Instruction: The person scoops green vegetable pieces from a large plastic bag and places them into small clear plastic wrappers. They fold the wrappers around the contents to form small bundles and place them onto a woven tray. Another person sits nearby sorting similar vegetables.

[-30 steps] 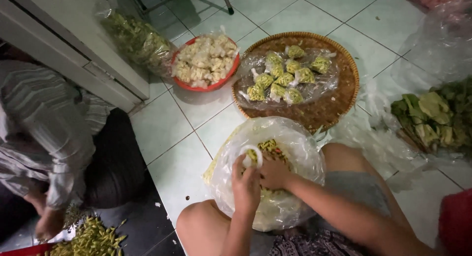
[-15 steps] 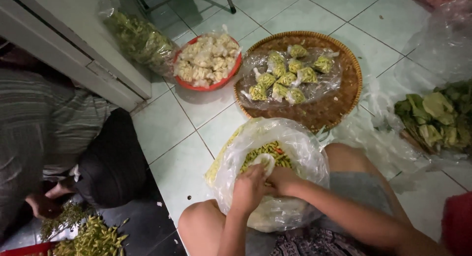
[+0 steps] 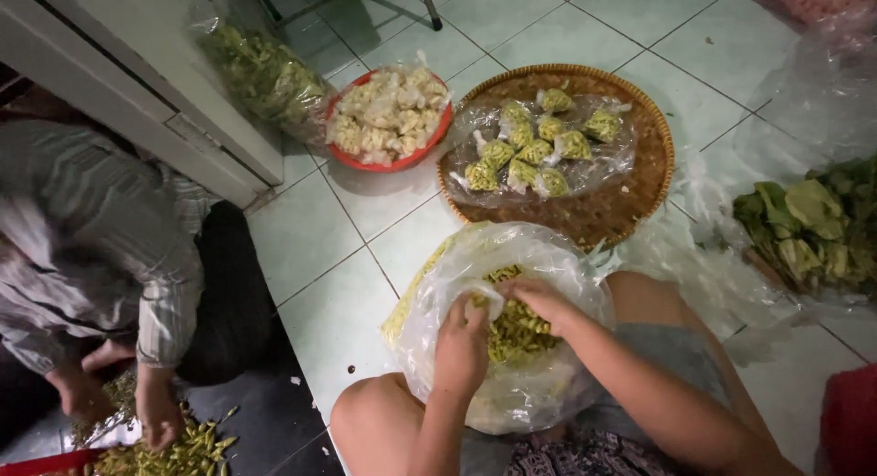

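White tiled floor (image 3: 347, 248); woven tray (image 3: 630, 202) with small tied green packets (image 3: 534, 152) sits beyond the knees. Big clear plastic bag (image 3: 539, 385) of yellow-green pods (image 3: 516, 325) rests on the lap — directly under both hands. Left hand (image 3: 461, 343) and right hand (image 3: 544, 298) curl inside the bag mouth, pinching pods; grip detail unclear. Right hand is deeper in — left at the near rim.

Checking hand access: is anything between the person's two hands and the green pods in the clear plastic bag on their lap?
Nothing visible does. The left hand and right hand are both inside the open mouth of the clear plastic bag, directly on the small yellow-green pods.
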